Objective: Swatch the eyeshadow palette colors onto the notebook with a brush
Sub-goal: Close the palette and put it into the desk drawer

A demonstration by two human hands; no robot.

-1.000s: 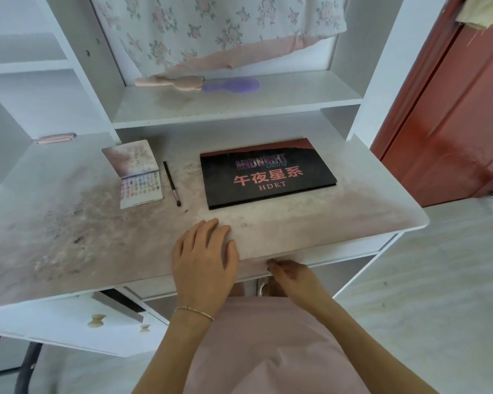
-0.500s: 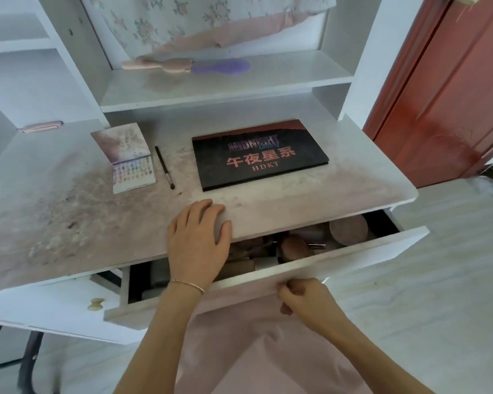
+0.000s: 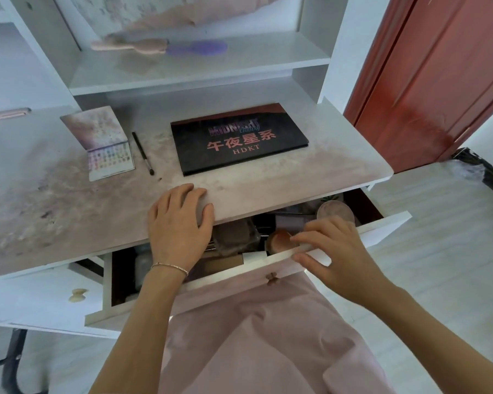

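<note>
Left hand rests flat on the stained white desk's front edge; right hand pinches the white drawer's front. Closed black rectangular eyeshadow palette, thin black brush and small swatched notebook lie toward the desk's back edge, untouched. Risk: overpulled, the cluttered drawer could drop.

Your left hand rests flat on the front edge of the worktop, fingers relaxed. Your right hand sits on the front panel of the open drawer, thumb under the rim and fingers draped over the top. Inside the drawer you've got a jumble of round compacts and boxes, hard to tell apart. Up on the worktop, the closed black eyeshadow palette lies flat, the brush just left of it, and the open notebook beside the brush. A hairbrush lies on the shelf above.
</note>
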